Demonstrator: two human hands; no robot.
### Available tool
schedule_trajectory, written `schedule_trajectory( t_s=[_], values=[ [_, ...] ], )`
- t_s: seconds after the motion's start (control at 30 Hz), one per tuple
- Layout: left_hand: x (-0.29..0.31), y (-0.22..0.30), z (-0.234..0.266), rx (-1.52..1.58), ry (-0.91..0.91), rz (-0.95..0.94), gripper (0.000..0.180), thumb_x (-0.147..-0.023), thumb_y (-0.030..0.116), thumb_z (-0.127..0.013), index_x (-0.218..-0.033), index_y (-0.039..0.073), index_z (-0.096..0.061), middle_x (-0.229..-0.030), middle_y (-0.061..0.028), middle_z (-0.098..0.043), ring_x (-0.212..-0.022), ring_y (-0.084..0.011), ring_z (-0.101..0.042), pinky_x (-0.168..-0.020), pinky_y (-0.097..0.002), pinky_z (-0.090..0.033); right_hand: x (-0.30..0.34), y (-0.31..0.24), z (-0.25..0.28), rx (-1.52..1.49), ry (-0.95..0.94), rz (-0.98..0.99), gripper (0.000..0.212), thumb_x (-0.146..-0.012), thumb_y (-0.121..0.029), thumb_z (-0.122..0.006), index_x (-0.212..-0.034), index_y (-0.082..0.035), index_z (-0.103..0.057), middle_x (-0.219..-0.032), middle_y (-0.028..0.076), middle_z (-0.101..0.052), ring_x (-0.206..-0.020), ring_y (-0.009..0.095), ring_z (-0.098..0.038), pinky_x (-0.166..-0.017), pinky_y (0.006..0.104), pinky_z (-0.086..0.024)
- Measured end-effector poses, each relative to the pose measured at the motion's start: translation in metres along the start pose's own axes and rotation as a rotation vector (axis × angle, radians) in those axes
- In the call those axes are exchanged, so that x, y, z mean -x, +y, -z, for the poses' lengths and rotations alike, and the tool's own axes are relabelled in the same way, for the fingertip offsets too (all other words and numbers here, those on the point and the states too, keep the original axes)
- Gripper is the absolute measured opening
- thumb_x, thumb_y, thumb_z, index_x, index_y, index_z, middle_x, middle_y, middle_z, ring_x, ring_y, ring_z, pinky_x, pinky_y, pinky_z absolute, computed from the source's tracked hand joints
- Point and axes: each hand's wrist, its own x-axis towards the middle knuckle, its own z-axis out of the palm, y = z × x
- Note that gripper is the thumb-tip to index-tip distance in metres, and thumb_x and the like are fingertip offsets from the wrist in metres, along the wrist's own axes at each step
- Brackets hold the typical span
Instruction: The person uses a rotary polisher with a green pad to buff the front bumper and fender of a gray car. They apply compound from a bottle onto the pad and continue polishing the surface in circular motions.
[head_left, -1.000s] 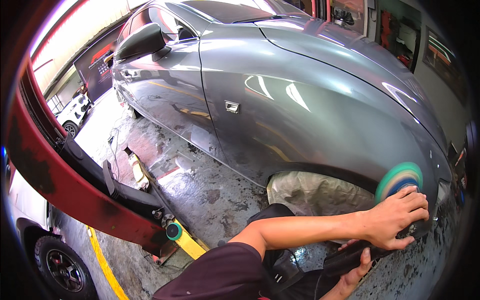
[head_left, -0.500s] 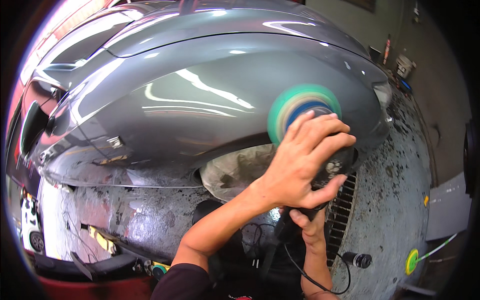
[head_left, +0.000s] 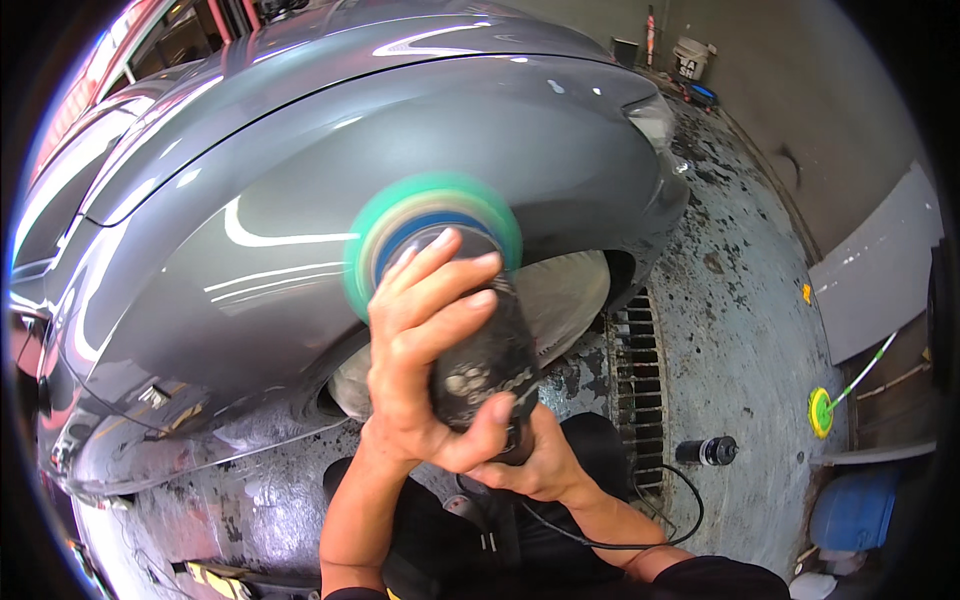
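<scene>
My left hand wraps over the head of a black electric polisher. Its round green and blue pad is blurred with spin and sits against the grey car fender, above the wheel arch. My right hand grips the polisher's rear handle lower down, close to my body. A black power cord runs from the tool across my lap. The covered wheel shows behind the tool.
A floor drain grate runs beside the wheel. On the stained floor lie a black cylinder and a green and yellow pad on a stick. A blue container stands at the lower right, a white bucket at the far wall.
The view has swung further toward the car's front. The polisher and both hands now sit lower and more central on the fender, with the pad still spinning.
</scene>
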Motion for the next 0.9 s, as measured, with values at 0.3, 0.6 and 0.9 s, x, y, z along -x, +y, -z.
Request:
schedule_trajectory(
  t_s=[0.3, 0.6, 0.9],
  values=[
    [0.016, -0.002, 0.016, -0.044, 0.183, 0.029, 0.059, -0.088, 0.038, -0.069, -0.132, 0.0, -0.057, -0.128, -0.0254, -0.067, -0.126, -0.0421, -0.062, -0.116, -0.062, -0.041, -0.007, -0.006, 0.0, 0.286, -0.032, 0.028, 0.1, -0.078, -0.028, -0.1, -0.152, 0.002, -0.04, -0.136, 0.017, -0.065, -0.129, 0.024, -0.062, -0.113, 0.039, -0.046],
    [0.028, -0.009, 0.038, -0.023, 0.211, -0.035, 0.064, -0.087, 0.036, -0.066, -0.136, -0.003, -0.056, -0.134, -0.0276, -0.064, -0.126, -0.0405, -0.06, -0.116, -0.0579, -0.041, -0.005, 0.002, -0.004, 0.241, -0.124, 0.137, 0.101, -0.085, -0.016, -0.091, -0.163, 0.0, -0.029, -0.147, 0.022, -0.058, -0.137, 0.029, -0.057, -0.117, 0.0424, -0.043],
    [0.055, -0.007, 0.058, -0.072, 0.349, 0.029, 0.064, -0.092, 0.047, -0.063, -0.134, 0.0, -0.052, -0.132, -0.0272, -0.064, -0.131, -0.0423, -0.059, -0.117, -0.061, -0.039, -0.009, 0.005, -0.018, 0.397, -0.193, 0.135, 0.099, -0.086, -0.017, -0.092, -0.165, 0.0, -0.034, -0.147, 0.024, -0.063, -0.137, 0.031, -0.061, -0.117, 0.0417, -0.045]
  ],
)
